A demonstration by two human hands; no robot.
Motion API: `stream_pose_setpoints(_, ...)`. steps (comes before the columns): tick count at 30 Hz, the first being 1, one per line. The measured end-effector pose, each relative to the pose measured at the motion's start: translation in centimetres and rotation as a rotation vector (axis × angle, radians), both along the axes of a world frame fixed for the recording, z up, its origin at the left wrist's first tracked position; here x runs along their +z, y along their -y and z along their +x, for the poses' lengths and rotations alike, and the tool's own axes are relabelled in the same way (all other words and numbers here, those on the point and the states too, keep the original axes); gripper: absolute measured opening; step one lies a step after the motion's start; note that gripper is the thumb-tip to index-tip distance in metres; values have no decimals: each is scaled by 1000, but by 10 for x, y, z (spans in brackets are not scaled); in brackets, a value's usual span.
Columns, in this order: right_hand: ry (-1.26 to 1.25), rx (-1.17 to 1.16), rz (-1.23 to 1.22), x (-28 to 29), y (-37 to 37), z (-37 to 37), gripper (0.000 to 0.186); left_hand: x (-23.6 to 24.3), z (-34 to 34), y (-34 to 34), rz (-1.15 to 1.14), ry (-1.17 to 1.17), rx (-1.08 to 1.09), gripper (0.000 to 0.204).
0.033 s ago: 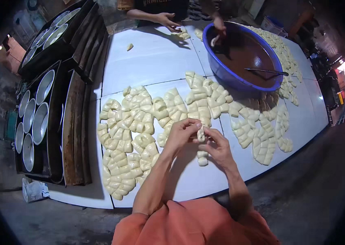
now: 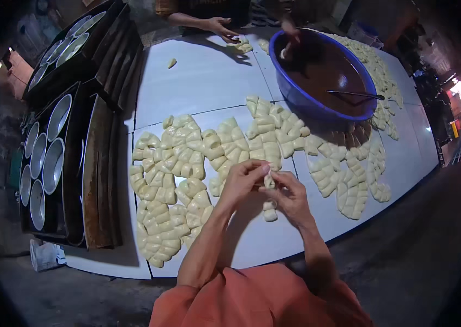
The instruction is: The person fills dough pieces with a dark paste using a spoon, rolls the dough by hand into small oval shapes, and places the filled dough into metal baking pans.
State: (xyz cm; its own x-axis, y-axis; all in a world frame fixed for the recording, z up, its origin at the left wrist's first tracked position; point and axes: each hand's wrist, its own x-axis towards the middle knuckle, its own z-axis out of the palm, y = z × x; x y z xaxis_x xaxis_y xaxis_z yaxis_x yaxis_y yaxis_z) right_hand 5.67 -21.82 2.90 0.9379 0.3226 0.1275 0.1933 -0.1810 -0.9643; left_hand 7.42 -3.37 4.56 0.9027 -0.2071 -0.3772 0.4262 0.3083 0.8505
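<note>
Over the white table [image 2: 198, 76], my left hand [image 2: 241, 184] and my right hand [image 2: 292, 197] meet, both closed at the fingertips on a small piece of pale dough [image 2: 269, 182]. Thumbs and fingers pinch its sides, so part of it is hidden. Just below it on the table lies a short row of dough pieces [image 2: 270, 212], partly behind my right hand. To the left of my hands spreads a wide sheet of shiny cut dough pieces [image 2: 159, 229]. Another patch of dough pieces [image 2: 353, 191] lies to the right.
A blue tub [image 2: 296, 95] of brown filling stands at the far right, with a dark-handled utensil [image 2: 356, 94] in it. Across the table, a co-worker's hand [image 2: 221, 27] hovers by dough; the other [image 2: 290, 32] is over the tub. Dark trays with round metal tins [image 2: 53, 163] stand left.
My fingers have shifted slightly around the dough piece. The co-worker's hand over the tub has moved a little and looks blurred.
</note>
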Motion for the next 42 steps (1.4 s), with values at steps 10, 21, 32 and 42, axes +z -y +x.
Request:
stream_pose_setpoints(10,248,-274,195,-5,-15,-2,21,-9,-19,4,-13,241,-56,22)
stream_pose_setpoints(21,263,-313,-235,24,-7,-26,12,-4,-39,15,47,-5,22,25)
stream_pose_setpoints(32,-491,-519,-95,-31,19,-82,20,-39,-56,16,706,352,-339,36)
stream_pose_setpoints(42,60,-421,-528,4,-16,-59,27,-23,-75,-30,958,420,79,33)
